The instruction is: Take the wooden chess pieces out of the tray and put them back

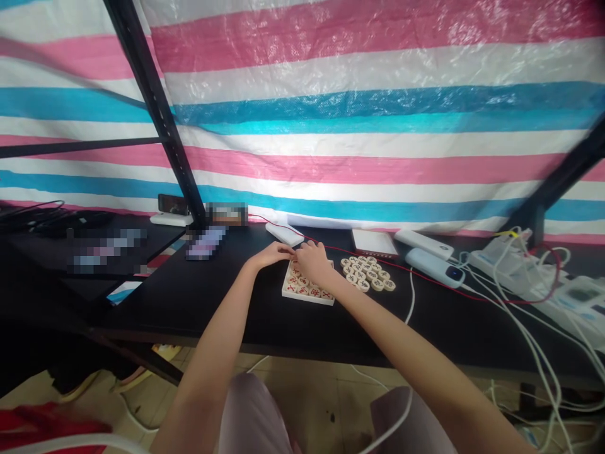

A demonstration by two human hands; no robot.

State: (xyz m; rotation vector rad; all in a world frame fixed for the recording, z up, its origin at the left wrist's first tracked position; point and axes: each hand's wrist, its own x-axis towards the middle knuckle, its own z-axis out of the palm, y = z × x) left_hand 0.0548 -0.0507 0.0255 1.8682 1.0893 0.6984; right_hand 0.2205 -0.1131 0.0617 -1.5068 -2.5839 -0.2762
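A shallow white box (309,299) lies on the black table, with round xiangqi pieces (303,289) marked in red packed inside it. At its far left corner is my left hand (273,255), fingers bent together toward the other hand. My right hand (314,260) curls over the far part of the box, hiding some of the pieces there. The fingertips of both hands nearly meet, and whatever they grip is hidden. Just right of the box, loose xiangqi pieces with dark characters (366,272) lie in a close group on the table.
Behind my hands are a white box-like device (284,234) and a flat white box (374,242). To the right lie a white power bank (424,244), a light blue one (435,267) and tangled white cables (524,328). A phone (206,243) lies left, beside a black frame post (158,113).
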